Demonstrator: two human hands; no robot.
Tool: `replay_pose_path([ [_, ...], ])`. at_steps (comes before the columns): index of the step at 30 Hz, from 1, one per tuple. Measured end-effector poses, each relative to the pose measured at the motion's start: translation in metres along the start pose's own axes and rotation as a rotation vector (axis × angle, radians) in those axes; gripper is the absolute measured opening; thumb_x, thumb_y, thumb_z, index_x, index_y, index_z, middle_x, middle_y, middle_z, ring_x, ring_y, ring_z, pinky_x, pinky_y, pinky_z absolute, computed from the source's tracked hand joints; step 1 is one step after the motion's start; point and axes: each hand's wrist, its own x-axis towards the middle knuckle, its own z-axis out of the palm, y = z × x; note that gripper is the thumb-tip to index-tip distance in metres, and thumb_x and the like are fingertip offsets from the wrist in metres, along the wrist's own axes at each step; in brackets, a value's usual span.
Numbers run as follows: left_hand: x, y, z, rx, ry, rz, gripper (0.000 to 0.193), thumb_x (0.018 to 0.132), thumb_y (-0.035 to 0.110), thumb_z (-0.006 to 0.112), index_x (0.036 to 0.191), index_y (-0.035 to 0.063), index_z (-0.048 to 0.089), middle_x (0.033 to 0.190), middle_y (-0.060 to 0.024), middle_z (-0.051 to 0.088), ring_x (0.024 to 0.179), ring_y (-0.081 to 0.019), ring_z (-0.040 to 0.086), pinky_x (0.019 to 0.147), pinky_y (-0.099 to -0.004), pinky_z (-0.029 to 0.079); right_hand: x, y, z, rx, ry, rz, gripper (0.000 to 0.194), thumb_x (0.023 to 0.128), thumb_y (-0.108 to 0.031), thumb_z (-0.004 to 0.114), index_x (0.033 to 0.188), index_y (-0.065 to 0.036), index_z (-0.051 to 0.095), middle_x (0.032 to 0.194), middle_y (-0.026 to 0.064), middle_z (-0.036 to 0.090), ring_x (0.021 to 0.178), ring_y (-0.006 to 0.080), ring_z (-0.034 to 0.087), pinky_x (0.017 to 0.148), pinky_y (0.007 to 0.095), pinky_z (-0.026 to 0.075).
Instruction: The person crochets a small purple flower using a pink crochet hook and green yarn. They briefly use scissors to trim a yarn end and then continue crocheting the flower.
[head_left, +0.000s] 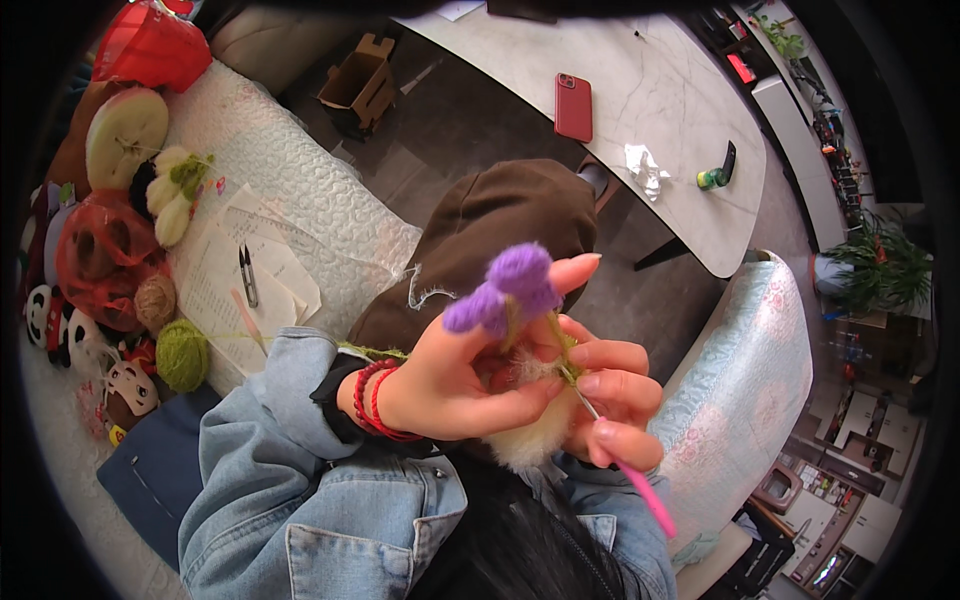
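My left hand (450, 382), with a red bracelet at the wrist, pinches a fluffy cream crocheted piece (532, 435) with green yarn stitches on top. Purple knitted finger covers (520, 270) sit on its raised fingers, and green yarn passes over them. Between the fingers of my right hand (619, 397) is a crochet hook (646, 499) with a pink handle; its metal shaft meets the green stitches. A green yarn strand runs from my left hand back to a green yarn ball (182, 355) on the quilted cover. The hook's tip is hidden in the yarn.
Thread snips (247, 276) and a pink pen-like tool (247, 319) lie on papers (206, 300) at left, near a brown yarn ball (155, 301) and plush toys (129, 386). A marble-patterned table (622, 60) ahead holds a red phone (573, 107) and crumpled tissue (643, 171). A cardboard box (360, 82) stands on the floor.
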Motion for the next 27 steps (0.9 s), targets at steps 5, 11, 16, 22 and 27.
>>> replay_pose_path([
  [5, -0.002, 0.004, 0.003, -0.125, 0.001, 0.003, 0.057, 0.076, -0.011, 0.054, 0.130, -0.0005, 0.038, 0.108, -0.0048, 0.047, 0.084, -0.0122, 0.051, 0.074, -0.0250, 0.042, -0.006, 0.009, 0.007, -0.104, 0.038, -0.166, 0.012, 0.077, -0.013, 0.056, 0.086, -0.012, 0.048, 0.091, 0.0109, 0.040, 0.079, 0.0288, 0.048, 0.065, 0.0466, 0.055],
  [11, 0.003, 0.006, 0.006, -0.319, -0.023, -0.131, 0.067, 0.077, -0.007, 0.059, 0.136, -0.0004, 0.028, 0.096, -0.0035, 0.050, 0.076, -0.0050, 0.049, 0.066, -0.0186, 0.039, -0.002, 0.011, 0.000, -0.468, 0.052, -0.410, 0.017, 0.071, -0.008, 0.061, 0.087, -0.012, 0.055, 0.087, 0.0075, 0.041, 0.074, 0.0215, 0.046, 0.052, 0.0319, 0.053],
  [16, 0.004, 0.009, 0.003, -0.684, 0.086, -0.521, 0.077, 0.074, -0.003, 0.065, 0.138, -0.0053, 0.023, 0.081, -0.0016, 0.054, 0.074, -0.0045, 0.050, 0.067, -0.0168, 0.037, 0.007, 0.008, 0.003, -0.087, 0.160, -0.185, 0.016, 0.086, -0.012, 0.052, 0.093, -0.001, 0.043, 0.085, 0.0168, 0.051, 0.069, 0.0287, 0.057, 0.054, 0.0347, 0.056],
  [22, 0.006, 0.005, -0.004, -0.447, 0.011, -0.376, 0.074, 0.074, -0.004, 0.065, 0.136, -0.0052, 0.026, 0.084, -0.0040, 0.054, 0.074, -0.0063, 0.050, 0.068, -0.0177, 0.037, 0.012, -0.019, 0.003, 0.504, 0.520, 0.607, 0.025, 0.095, -0.025, 0.041, 0.094, -0.001, 0.039, 0.077, 0.0210, 0.056, 0.069, 0.0307, 0.060, 0.061, 0.0370, 0.054],
  [27, 0.006, 0.000, -0.004, -0.226, -0.012, -0.275, 0.072, 0.074, -0.005, 0.064, 0.136, -0.0054, 0.028, 0.087, -0.0056, 0.055, 0.076, -0.0077, 0.051, 0.068, -0.0194, 0.038, 0.008, -0.014, -0.008, 0.406, 0.273, 0.660, 0.024, 0.093, -0.023, 0.046, 0.095, 0.000, 0.048, 0.086, 0.0165, 0.056, 0.083, 0.0270, 0.056, 0.074, 0.0378, 0.048],
])
